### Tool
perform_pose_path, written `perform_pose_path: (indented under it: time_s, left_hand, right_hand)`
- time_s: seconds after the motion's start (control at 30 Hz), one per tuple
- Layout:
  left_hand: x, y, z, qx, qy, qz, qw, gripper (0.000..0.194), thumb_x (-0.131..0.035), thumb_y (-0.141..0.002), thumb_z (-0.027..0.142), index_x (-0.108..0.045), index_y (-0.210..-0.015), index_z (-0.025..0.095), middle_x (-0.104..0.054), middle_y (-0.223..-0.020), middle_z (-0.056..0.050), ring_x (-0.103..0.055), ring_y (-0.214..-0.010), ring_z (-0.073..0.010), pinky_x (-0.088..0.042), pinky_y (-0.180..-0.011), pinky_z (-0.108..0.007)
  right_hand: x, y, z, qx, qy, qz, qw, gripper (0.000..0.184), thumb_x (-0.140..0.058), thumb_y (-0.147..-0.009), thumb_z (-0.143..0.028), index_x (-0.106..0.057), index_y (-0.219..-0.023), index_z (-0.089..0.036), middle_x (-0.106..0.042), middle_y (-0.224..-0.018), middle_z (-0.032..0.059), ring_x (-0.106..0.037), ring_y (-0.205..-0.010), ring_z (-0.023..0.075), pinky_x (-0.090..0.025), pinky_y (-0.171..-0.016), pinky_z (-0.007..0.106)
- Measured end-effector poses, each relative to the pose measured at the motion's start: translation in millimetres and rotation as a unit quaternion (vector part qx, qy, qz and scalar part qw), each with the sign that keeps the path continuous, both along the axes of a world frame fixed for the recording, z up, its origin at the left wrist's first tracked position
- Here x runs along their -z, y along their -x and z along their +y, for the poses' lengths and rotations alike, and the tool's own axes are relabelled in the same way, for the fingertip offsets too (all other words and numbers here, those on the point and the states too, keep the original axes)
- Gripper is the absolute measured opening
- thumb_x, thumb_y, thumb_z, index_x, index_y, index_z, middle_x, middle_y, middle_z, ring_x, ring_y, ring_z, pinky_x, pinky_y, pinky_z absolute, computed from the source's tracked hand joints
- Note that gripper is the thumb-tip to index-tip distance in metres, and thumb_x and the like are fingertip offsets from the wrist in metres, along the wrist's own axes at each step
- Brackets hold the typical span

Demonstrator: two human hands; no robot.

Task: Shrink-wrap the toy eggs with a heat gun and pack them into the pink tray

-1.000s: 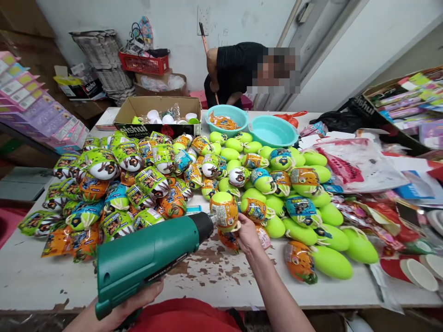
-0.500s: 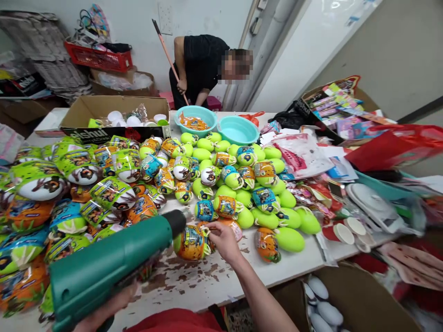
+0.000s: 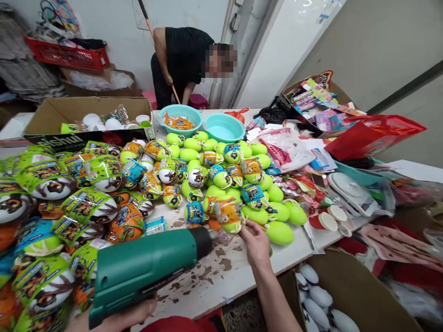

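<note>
The left hand (image 3: 133,314) is closed around the underside of a green plastic heat gun (image 3: 148,267) with a black front collar and a metal nozzle; the handle is mostly hidden, and the pale lettering on its dark side strip is too blurred to read. The nozzle points toward the right-hand side. The right hand (image 3: 255,242) grips a lime-green egg in a printed orange wrap (image 3: 228,213) between thumb and fingers, at the end with the pale cord. This egg is above and just beyond the nozzle, near it; its label print is illegible. Beyond the right hand lie plain lime-green eggs (image 3: 279,233), with blue-wrapped and orange-wrapped units among them. Beyond and left of the left hand is a pile of glossy wrapped eggs (image 3: 88,205) in green, orange and blue film, the lettering too small to read. Behind the pile, an open cardboard carton (image 3: 65,138) shows the partial marking "eishui" in white on black and holds white cups. Two turquoise plastic basins (image 3: 224,133) are beyond both hands; the left one contains orange printed film (image 3: 178,122). Farther right, a second carton (image 3: 289,108) shows "ishui". Red-and-white paper cups (image 3: 321,221) lie right of the right hand.
</note>
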State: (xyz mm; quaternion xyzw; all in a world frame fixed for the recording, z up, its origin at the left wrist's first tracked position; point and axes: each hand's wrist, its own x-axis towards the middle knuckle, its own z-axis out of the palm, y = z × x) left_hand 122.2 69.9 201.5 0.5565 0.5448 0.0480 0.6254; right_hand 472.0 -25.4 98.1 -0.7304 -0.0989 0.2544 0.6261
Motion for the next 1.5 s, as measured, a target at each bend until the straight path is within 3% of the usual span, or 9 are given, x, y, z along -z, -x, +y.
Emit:
perform_pose_path:
  time_s: [0.13, 0.33, 0.47, 0.57, 0.77, 0.9, 1.03, 1.3, 1.5]
  left_hand:
    - [-2.7, -26.2, 12.1, 0.008, 0.008, -0.057, 0.998, 0.029, -0.071, -0.072, 0.050, -0.069, -0.069, 0.021, -0.067, -0.064, -0.002, -0.061, -0.065, -0.0214, -0.052, -0.064, -0.030]
    - [-0.5, -28.1, 67.4, -0.155, -0.070, -0.053, 0.984, 0.033, -0.076, -0.067, 0.047, -0.060, -0.065, 0.018, -0.060, -0.055, 0.002, -0.053, -0.052, -0.0146, -0.044, -0.051, -0.026]
    - [-9.4, -42.8, 115.8, -0.170, -0.107, -0.083, 0.976, 0.028, -0.077, -0.066, 0.039, -0.060, -0.073, 0.017, -0.061, -0.053, 0.003, -0.055, -0.047, -0.0141, -0.044, -0.046, -0.025]
    - [-12.7, -51.4, 140.3, -0.191, -0.133, -0.088, 0.968, 0.034, -0.079, -0.063, 0.035, -0.060, -0.084, 0.017, -0.060, -0.057, 0.006, -0.056, -0.045, -0.0132, -0.045, -0.043, -0.024]
    - [-14.4, -57.6, 159.7, -0.178, -0.110, -0.107, 0.972, 0.040, -0.081, -0.064, 0.031, -0.057, -0.093, 0.017, -0.061, -0.063, 0.006, -0.057, -0.044, -0.0129, -0.045, -0.042, -0.024]
    - [-15.0, -54.2, 162.7, -0.184, -0.116, -0.096, 0.971, 0.042, -0.080, -0.064, 0.030, -0.058, -0.097, 0.017, -0.061, -0.064, 0.007, -0.056, -0.045, -0.0112, -0.046, -0.043, -0.024]
    - [-13.0, -41.1, 157.4, -0.189, -0.105, -0.107, 0.970, 0.041, -0.080, -0.065, 0.032, -0.059, -0.097, 0.018, -0.062, -0.067, 0.005, -0.057, -0.047, -0.0123, -0.046, -0.044, -0.025]
    - [-5.9, 0.3, 115.1, -0.169, -0.114, -0.037, 0.978, 0.024, -0.078, -0.069, 0.038, -0.065, -0.074, 0.019, -0.063, -0.059, 0.002, -0.057, -0.053, -0.0153, -0.047, -0.051, -0.025]
    - [-15.1, 44.4, 65.5, -0.129, -0.078, -0.028, 0.988, 0.024, -0.080, -0.068, 0.039, -0.074, -0.086, 0.025, -0.078, -0.089, -0.004, -0.068, -0.091, -0.0300, -0.054, -0.088, -0.039]
  right_hand:
    - [20.0, -35.4, 18.3, 0.096, 0.016, -0.114, 0.989, 0.055, -0.074, -0.067, -0.046, -0.063, -0.110, -0.014, -0.072, -0.090, 0.0101, -0.068, -0.082, 0.0247, -0.055, -0.076, 0.038]
    - [47.5, -49.5, 49.0, -0.016, 0.087, -0.414, 0.906, 0.059, -0.051, -0.085, -0.051, -0.056, -0.128, -0.011, -0.051, -0.135, 0.0223, -0.044, -0.130, 0.0351, -0.034, -0.107, 0.057]
    - [41.6, -31.8, 49.9, 0.015, 0.093, -0.504, 0.859, 0.060, -0.049, -0.091, -0.046, -0.046, -0.138, -0.010, -0.034, -0.148, 0.0251, -0.029, -0.140, 0.0394, -0.029, -0.109, 0.063]
    - [24.5, -2.8, 56.6, 0.054, 0.052, -0.542, 0.837, 0.054, -0.060, -0.087, -0.039, -0.051, -0.132, -0.011, -0.039, -0.143, 0.0255, -0.032, -0.137, 0.0408, -0.029, -0.109, 0.063]
    - [14.2, 86.8, 151.9, -0.256, -0.052, -0.218, 0.940, 0.037, -0.057, -0.086, -0.036, -0.059, -0.119, -0.019, -0.064, -0.115, 0.0149, -0.067, -0.089, 0.0247, -0.056, -0.075, 0.037]
    - [32.8, 108.3, 236.6, -0.226, 0.042, -0.161, 0.960, 0.041, -0.063, -0.073, -0.028, -0.063, -0.111, -0.013, -0.070, -0.104, 0.0149, -0.068, -0.082, 0.0245, -0.054, -0.073, 0.035]
    - [46.6, 101.5, 279.8, -0.197, 0.091, -0.160, 0.963, 0.032, -0.061, -0.069, -0.024, -0.067, -0.099, -0.014, -0.073, -0.081, 0.0085, -0.067, -0.075, 0.0242, -0.052, -0.069, 0.034]
    - [28.1, 96.5, 251.3, -0.205, 0.078, -0.262, 0.940, 0.026, -0.057, -0.070, -0.022, -0.066, -0.094, -0.015, -0.071, -0.091, 0.0109, -0.065, -0.083, 0.0261, -0.050, -0.080, 0.038]
    - [1.2, 80.8, 188.8, -0.317, -0.057, -0.478, 0.817, 0.029, -0.044, -0.084, -0.011, -0.064, -0.102, -0.020, -0.069, -0.110, 0.0097, -0.064, -0.104, 0.0219, -0.050, -0.093, 0.036]
